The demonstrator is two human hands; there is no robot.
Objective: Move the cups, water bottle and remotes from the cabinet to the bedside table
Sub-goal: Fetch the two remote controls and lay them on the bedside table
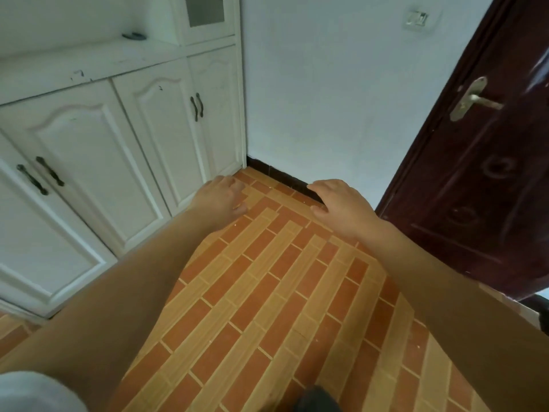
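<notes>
Cabinet (89, 150): white, along the left edge of the view; four lower doors visible, all closed, with dark handles in pairs. Its counter (89, 62) runs above the doors, scuffed near the front edge.

Dark item (134, 36): small and curved, lying at the back of the counter near the right corner, beside the upper cupboard. Blurred; cannot tell whether it is a remote. No cups or bottle show anywhere on the counter, and the bedside table is out of view.

Left hand (221, 197): stretched out over the floor, just off the cabinet's right corner, fingers loosely curled, holding nothing.

Floor (267, 292): orange and tan tile in a brick pattern.

Right hand (338, 203): stretched out near the dark skirting at the wall's foot, fingers relaxed and bent down, holding nothing.

Door (475, 173): dark red, standing ajar on the right, with a brass lever handle.

Risks, as judged:
- Both hands are low and to the right of the counter, well apart from the dark item; a reach from here passes the cabinet's corner and could knock it.
- The item sits far back, so a hasty grab could push it against the wall rather than lift it.
- The view is smeared, which suggests head motion; a misjudged reach is likelier.
- The ajar door edge stands close to the right arm on any turn.
</notes>
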